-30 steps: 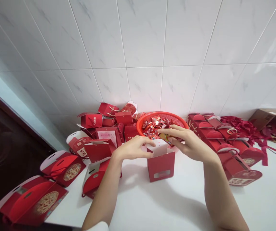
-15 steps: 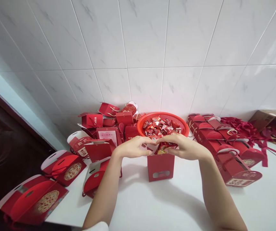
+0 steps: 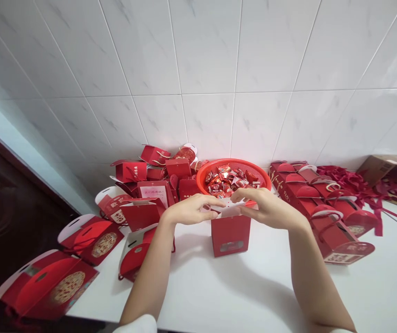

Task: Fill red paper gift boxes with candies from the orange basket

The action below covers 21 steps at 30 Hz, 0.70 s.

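Red box [image 3: 231,235] upright on white table [image 3: 198,286], just in front of basket [image 3: 268,179] of wrapped candies [image 3: 226,180]. Left hand [image 3: 192,209] at the box's left rim, thumb and fingers parted. Right hand [image 3: 269,207] at its right rim, fingers curved; cannot tell whether either pinches the cardboard. More boxes [image 3: 146,215] stand both sides.

Single head-worn view, directed forward and obliquely downward from above the near side of the white flat-topped table [image 3: 191,286], with both forearms entering close at the lower edge and the pale grey-veined tiled wall [image 3: 205,55] filling the upper half.
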Available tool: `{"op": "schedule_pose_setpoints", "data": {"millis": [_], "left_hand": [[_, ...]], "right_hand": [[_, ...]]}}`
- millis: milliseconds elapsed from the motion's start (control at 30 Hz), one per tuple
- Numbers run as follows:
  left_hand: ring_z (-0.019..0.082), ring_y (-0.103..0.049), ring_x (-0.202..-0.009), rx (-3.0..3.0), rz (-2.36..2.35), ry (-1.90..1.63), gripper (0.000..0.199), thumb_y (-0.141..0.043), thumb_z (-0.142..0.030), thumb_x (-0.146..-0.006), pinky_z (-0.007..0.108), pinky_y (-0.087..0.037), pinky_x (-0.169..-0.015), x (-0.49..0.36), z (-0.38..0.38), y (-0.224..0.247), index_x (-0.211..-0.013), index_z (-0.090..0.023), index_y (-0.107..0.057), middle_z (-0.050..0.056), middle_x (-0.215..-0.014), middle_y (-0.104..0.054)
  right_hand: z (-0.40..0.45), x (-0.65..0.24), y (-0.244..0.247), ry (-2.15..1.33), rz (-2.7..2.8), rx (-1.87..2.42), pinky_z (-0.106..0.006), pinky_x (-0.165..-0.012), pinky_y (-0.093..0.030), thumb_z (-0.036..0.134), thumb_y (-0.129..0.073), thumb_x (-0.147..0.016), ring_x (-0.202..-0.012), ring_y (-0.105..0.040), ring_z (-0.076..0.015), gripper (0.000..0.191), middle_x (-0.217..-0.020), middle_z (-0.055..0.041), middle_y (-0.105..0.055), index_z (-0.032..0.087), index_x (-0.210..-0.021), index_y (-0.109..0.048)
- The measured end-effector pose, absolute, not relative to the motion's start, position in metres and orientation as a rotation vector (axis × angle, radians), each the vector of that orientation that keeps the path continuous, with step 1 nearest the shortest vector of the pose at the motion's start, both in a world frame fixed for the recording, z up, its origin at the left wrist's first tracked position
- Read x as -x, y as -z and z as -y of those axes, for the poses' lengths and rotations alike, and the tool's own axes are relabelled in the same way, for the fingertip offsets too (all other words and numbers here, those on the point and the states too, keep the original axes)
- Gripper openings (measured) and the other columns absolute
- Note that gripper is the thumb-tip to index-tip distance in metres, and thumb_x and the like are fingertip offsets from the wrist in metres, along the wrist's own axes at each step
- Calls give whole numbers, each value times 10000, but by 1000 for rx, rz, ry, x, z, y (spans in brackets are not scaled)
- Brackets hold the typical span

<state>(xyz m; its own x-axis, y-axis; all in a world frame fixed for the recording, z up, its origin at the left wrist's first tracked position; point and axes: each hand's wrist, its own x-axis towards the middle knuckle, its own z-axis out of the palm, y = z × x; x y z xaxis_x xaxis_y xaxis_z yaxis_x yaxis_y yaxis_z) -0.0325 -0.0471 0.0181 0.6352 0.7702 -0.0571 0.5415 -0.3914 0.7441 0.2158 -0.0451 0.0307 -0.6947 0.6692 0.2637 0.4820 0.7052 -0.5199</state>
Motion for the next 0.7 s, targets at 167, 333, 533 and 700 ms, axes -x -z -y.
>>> {"op": "schedule_pose_setpoints", "data": {"millis": [167,333,533,700], "left_hand": [[268,-615,-1216,-2148,-1096,-426,477,-751,-322,-775,353,-492,-991,29,48,-19,-1242,-247,-688,51,-1318,-681],[203,-709,-915,-2189,-1151,-565,407,-610,-155,-800,295,-552,-780,22,40,-7,-1189,-228,-703,40,-1188,-737],[182,-705,-903,-2226,-1114,-929,516,-584,-130,-824,308,-566,-813,16,39,-4,-1320,-269,-620,32,-1226,-720],[201,-721,-934,-2150,-1010,-1247,309,-633,-178,-834,312,-582,-849,18,43,-11,-1122,-209,-737,49,-1066,-772]], "right_hand": [[46,-225,-35,-463,2379,959,-356,-803,-527,292,-495,-950,-937,-684,-223,193,-1055,-63,-730,211,-1037,-648],[40,-234,-32,-416,2325,1031,-405,-910,-537,317,-510,-942,-1137,-651,-266,283,-1241,-74,-691,232,-1184,-629],[31,-243,-23,-435,2369,1166,-497,-1036,-477,416,-615,-892,-1303,-542,-324,575,-1434,-112,-564,249,-1427,-488],[33,-242,-27,-514,2382,1089,-456,-916,-542,415,-604,-909,-1091,-651,-281,554,-1331,-86,-636,289,-1434,-481]]}}
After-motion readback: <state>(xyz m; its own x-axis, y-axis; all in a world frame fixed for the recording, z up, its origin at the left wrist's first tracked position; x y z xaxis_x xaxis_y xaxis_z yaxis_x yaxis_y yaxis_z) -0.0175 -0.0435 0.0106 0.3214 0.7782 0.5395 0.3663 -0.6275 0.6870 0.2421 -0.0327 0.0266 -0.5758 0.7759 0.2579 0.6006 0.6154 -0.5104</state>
